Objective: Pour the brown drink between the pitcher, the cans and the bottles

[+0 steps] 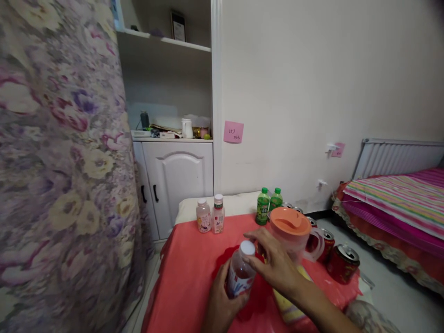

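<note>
My left hand [220, 300] is wrapped round the body of a small clear bottle [239, 275] with a red drink and a white cap. It stands over the red tablecloth [187, 273]. My right hand [274, 263] reaches across from the right, and its fingers pinch the white cap. Just behind my right hand stands a clear pitcher with an orange lid [291, 222] and a handle on its right side.
Two small pale bottles [211, 215] and two green bottles [268, 204] stand at the table's far edge. Red cans [342, 261] sit at the right edge. A flowered curtain [62, 162] hangs close on the left. White cabinet [173, 178] behind, striped bed [398, 203] at the right.
</note>
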A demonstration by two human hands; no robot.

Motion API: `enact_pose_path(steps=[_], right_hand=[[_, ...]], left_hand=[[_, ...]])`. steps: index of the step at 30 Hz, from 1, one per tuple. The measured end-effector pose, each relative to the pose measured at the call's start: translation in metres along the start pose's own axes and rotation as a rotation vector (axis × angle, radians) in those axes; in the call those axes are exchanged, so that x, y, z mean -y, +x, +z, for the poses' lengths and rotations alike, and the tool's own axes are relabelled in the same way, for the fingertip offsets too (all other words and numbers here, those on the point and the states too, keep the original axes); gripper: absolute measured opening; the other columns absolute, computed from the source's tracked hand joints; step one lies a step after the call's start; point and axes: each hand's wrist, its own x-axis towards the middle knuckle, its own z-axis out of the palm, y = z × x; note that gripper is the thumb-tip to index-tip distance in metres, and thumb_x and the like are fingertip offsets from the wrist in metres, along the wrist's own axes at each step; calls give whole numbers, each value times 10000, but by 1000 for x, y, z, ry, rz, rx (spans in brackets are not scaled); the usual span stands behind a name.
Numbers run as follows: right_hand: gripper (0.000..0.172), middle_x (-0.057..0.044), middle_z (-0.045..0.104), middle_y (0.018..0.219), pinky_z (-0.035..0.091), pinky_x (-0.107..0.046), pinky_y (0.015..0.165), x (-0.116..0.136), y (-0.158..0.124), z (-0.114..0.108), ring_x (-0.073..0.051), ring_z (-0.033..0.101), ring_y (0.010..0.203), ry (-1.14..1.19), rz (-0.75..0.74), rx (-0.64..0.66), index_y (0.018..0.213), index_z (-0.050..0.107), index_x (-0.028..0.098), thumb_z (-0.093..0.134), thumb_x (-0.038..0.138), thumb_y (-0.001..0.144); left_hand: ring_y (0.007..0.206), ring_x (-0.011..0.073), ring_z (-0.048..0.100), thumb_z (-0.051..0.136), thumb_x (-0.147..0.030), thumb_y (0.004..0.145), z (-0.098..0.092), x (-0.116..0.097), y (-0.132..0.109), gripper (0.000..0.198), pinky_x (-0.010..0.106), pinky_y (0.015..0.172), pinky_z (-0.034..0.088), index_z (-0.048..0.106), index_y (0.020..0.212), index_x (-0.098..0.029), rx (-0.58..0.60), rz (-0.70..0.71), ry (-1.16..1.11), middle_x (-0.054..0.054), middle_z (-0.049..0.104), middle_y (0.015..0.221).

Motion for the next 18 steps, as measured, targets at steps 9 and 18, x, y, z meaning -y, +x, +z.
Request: enact_pose_path(steps=[9,18], right_hand=[[323,-71,652,1085,483,-389,918,1,-2,3,-226,596,1024,95,-21,-47,1162,610,203,606,182,840],[392,-80,643,1188,492,-380,883,-5,-4,6,-223,597,1011,133,-32,-15,1229,592,222,602,195,838]], left_hand=[[1223,335,592,734,-264,585,0,-2,1,782,401,1026,498,512,1325,-141,-18,-31,25,158,622,1343],[1194,330,614,723,-240,577,1,-3,1,750,392,1015,510,547,1299,-134,-44,4,9,151,656,1305]])
